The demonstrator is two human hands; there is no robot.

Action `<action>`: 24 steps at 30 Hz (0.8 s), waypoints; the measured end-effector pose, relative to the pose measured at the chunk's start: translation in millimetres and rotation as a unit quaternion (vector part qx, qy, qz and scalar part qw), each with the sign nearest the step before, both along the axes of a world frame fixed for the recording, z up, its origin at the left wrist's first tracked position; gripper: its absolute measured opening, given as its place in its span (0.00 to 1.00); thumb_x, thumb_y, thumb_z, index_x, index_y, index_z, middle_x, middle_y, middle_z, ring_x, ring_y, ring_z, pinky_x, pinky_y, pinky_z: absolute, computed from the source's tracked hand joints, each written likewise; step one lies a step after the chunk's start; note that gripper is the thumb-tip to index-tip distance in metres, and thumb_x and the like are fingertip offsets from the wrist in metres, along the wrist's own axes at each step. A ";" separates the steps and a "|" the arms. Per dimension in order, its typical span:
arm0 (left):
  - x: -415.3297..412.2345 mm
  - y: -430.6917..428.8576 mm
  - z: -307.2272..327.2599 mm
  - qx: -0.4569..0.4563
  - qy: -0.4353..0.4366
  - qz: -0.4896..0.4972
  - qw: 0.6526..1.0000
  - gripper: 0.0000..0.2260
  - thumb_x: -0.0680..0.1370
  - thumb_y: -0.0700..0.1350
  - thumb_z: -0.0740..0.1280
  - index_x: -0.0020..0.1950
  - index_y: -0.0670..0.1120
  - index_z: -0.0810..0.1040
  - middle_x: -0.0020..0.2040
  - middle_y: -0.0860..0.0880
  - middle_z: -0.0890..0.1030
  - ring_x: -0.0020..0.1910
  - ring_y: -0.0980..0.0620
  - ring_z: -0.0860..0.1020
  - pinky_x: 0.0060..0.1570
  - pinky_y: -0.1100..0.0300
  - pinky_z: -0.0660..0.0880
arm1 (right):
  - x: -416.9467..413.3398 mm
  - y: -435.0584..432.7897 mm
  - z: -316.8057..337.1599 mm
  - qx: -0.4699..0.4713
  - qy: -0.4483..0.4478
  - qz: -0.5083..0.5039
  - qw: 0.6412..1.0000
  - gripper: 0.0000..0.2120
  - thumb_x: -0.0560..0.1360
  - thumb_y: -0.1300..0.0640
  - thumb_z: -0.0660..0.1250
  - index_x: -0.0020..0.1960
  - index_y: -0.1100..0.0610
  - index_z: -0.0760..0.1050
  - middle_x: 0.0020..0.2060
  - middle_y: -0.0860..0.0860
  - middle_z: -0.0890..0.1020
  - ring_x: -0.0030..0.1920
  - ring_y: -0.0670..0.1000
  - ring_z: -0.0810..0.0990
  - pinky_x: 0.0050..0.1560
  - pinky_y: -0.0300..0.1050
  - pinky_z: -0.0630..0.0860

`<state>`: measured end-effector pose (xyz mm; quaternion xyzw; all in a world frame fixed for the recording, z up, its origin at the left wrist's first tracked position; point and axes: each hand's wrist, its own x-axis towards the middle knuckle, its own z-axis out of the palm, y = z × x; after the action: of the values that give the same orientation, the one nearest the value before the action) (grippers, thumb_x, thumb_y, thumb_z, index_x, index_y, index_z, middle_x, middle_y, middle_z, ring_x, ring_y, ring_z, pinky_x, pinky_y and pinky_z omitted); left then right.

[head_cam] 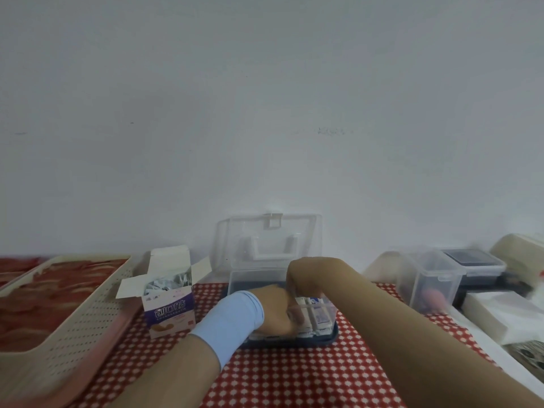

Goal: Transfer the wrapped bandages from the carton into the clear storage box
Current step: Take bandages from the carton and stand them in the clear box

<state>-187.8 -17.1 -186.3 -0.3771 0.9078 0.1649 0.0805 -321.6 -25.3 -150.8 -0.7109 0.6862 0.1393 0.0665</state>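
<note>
Both hands inside clear storage box (pixel 329 315); left hand (pixel 273 312) steadies wrapped bandages (pixel 319 316), right hand (pixel 297 275) curled above, grip unclear. Carton (pixel 169 307) left, still part-full. Advice: align packets flat, no crumpling.

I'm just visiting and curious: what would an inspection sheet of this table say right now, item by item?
Surface: red tablecloth with a white pattern, against a wall.
Job's things: carton stands open, wrapped bandages still inside; clear storage box open, lid upright behind, rows of wrapped bandages already in it.
Clutter: cream perforated tray on the left; smaller clear container, dark-lidded box and white stacks on the right, blurred.
Grippers: left hand, with a light blue wrist sleeve, and right hand both reach into the storage box; whether either grips a bandage cannot be told.
Cables: nothing seen.
Surroundings: plain pale wall.
</note>
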 end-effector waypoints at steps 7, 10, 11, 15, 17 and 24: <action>13.4 14.4 27.2 -0.017 0.021 0.009 1.000 0.16 0.75 0.52 0.62 0.62 0.57 0.80 0.67 0.53 0.76 0.63 0.49 0.76 0.65 0.52 0.72 | -3.9 9.2 21.5 -0.009 -0.065 -0.007 0.998 0.19 0.77 0.67 0.61 0.63 0.57 0.80 0.61 0.57 0.80 0.38 0.55 0.86 0.51 0.51 0.83; 38.2 14.6 50.9 -0.041 0.078 0.018 0.996 0.16 0.78 0.54 0.65 0.65 0.56 0.79 0.63 0.56 0.76 0.63 0.52 0.75 0.62 0.55 0.71 | -6.2 17.7 44.3 -0.039 -0.130 0.005 0.991 0.17 0.79 0.64 0.62 0.65 0.53 0.80 0.61 0.52 0.82 0.38 0.53 0.87 0.48 0.47 0.83; 49.9 13.2 57.1 -0.043 0.103 0.035 0.993 0.15 0.78 0.53 0.64 0.65 0.56 0.79 0.62 0.57 0.76 0.62 0.54 0.75 0.62 0.57 0.71 | -5.4 19.9 49.4 -0.051 -0.153 0.009 0.987 0.16 0.79 0.62 0.63 0.63 0.52 0.80 0.56 0.50 0.84 0.38 0.52 0.87 0.45 0.45 0.82; 103.7 3.1 71.2 -0.078 0.213 0.124 0.966 0.11 0.80 0.48 0.64 0.61 0.57 0.80 0.60 0.59 0.79 0.58 0.59 0.76 0.60 0.63 0.69 | 15.8 26.1 61.6 -0.128 -0.251 0.028 0.959 0.13 0.78 0.58 0.64 0.58 0.50 0.82 0.46 0.45 0.86 0.39 0.47 0.86 0.48 0.46 0.83; 128.8 -3.0 72.1 -0.105 0.237 0.164 0.952 0.10 0.80 0.46 0.64 0.57 0.58 0.81 0.56 0.59 0.80 0.56 0.59 0.77 0.58 0.63 0.70 | 34.7 26.2 63.1 -0.157 -0.300 0.042 0.940 0.12 0.79 0.58 0.64 0.57 0.50 0.83 0.46 0.46 0.87 0.43 0.44 0.84 0.54 0.44 0.81; 194.4 -17.7 51.4 -0.168 0.243 0.261 0.919 0.07 0.77 0.44 0.69 0.49 0.57 0.78 0.53 0.55 0.77 0.52 0.55 0.77 0.50 0.61 0.70 | 108.1 14.3 51.9 -0.183 -0.361 0.095 0.909 0.09 0.79 0.59 0.68 0.56 0.50 0.84 0.55 0.47 0.85 0.54 0.45 0.80 0.57 0.37 0.73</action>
<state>6.6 -34.8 -134.9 -0.5567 0.7833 0.1115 -0.2531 -213.5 -11.0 -99.0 -0.7743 0.5579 -0.2491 0.1650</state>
